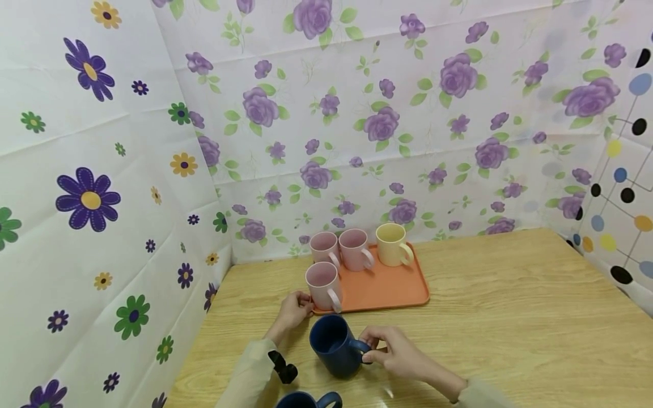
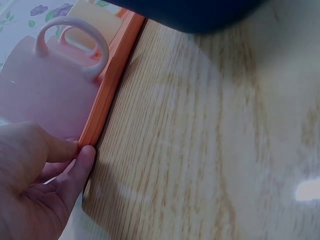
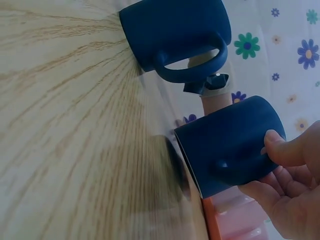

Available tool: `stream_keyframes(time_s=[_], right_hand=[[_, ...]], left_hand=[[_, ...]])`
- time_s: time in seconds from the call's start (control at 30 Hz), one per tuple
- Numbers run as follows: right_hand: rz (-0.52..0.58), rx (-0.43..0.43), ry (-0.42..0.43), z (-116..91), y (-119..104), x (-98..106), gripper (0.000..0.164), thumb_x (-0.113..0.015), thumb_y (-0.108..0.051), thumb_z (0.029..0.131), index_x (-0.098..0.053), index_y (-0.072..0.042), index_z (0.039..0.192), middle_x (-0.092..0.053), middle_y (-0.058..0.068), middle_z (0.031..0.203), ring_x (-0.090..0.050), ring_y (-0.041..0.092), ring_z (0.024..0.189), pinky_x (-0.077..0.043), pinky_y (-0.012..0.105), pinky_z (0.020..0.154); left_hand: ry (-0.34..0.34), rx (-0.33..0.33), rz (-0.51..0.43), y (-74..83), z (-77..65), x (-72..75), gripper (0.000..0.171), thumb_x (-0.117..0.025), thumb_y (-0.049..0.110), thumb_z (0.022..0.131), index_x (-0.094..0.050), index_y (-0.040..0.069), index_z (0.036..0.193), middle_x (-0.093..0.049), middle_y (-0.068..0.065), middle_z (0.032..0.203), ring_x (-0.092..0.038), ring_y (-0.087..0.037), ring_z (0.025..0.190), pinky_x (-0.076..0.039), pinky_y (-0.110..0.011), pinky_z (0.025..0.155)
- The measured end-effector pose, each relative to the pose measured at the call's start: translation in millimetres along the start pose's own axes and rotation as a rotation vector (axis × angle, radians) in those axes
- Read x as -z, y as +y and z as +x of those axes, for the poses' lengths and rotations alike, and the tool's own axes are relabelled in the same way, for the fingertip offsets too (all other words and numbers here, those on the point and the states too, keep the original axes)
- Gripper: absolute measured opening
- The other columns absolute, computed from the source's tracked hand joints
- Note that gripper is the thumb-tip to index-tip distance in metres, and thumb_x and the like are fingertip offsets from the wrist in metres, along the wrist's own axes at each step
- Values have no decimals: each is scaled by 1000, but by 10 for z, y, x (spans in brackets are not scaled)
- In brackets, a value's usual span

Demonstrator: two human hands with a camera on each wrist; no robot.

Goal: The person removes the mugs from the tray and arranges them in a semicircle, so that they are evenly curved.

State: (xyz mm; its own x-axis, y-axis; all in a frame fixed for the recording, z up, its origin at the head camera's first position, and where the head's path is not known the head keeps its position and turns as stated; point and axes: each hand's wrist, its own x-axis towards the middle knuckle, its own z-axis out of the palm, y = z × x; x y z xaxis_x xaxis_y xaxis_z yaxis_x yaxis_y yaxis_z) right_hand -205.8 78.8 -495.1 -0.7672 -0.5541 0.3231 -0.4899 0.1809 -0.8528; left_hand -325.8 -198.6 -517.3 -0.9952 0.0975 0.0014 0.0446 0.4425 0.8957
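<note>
Your right hand [image 1: 390, 348] pinches the handle [image 1: 360, 344] of a dark blue mug [image 1: 336, 357], the thumb on one side and the fingers on the other. The mug is matte and plain, straight-sided, with a smooth round rim, a blue inside to match and a thin pale line along its bottom edge. It is in front of the orange tray [image 1: 382, 289], near the tray's front left corner, its open mouth up and its handle to your right. Its base seems to be just off the wooden table [image 1: 510, 317], though the dim wrist view makes that hard to settle.

Your left hand [image 1: 296, 309] pinches the tray's rim at that same corner, thumb against fingers. Right beside it on the tray is the front pink mug [image 1: 321, 288], upright and glossy, its handle turned toward you and to the right. Two more pink mugs [image 1: 353, 255] stand side by side behind it, and a pale yellow mug [image 1: 391, 252] stands at the back right.

A second blue mug [image 3: 172, 32] stands on the table, nearer to you than the one you hold. Your left sleeve [image 1: 252, 368] carries a black band [image 1: 282, 368] near the wrist, and flower-printed cloth [image 1: 357, 141] hangs behind the table.
</note>
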Motion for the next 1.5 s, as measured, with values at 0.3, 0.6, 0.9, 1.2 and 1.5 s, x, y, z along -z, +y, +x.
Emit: stream_keyframes(time_s=[0.3,0.6,0.9,1.2,1.5], right_hand=[[34,1,-38,16,29,-78,9,-72,-14,86,-67,-11,92,-63,2,79,-53,-1,74,-49,17,59],[99,9,-177,24,86,-77,12,-71,-12,86,-66,-8,96,-64,8,83,-55,-1,79,-51,22,74],[171,-29,-271,46,73,-99,17,-71,-15,87,-67,-5,100,-67,12,88,-58,0,85,-54,24,78],[108,-36,-211,77,60,-122,15,-74,-20,84,-69,-12,96,-68,1,86,-62,3,83,-55,26,79],[89,-46,-181,119,93,-148,15,-76,-19,82,-70,-16,95,-69,-2,84,-63,2,80,-55,26,77]], left_hand=[[-4,2,1,30,-24,-13,20,-60,-9,87,-55,-15,105,-62,-20,89,-60,-14,71,-58,-27,66],[0,7,6,31,-6,5,19,-61,-8,87,-56,-14,105,-62,-20,89,-60,-15,72,-58,-30,68],[-11,-5,8,16,-15,2,20,-60,-7,89,-56,-15,106,-62,-22,92,-61,-16,73,-58,-27,66],[8,4,-5,11,-23,-10,18,-60,-8,88,-56,-15,105,-63,-21,89,-61,-13,70,-57,-24,63],[0,2,-8,-43,-5,3,19,-60,-6,89,-56,-14,105,-63,-20,91,-61,-13,70,-57,-26,65]])
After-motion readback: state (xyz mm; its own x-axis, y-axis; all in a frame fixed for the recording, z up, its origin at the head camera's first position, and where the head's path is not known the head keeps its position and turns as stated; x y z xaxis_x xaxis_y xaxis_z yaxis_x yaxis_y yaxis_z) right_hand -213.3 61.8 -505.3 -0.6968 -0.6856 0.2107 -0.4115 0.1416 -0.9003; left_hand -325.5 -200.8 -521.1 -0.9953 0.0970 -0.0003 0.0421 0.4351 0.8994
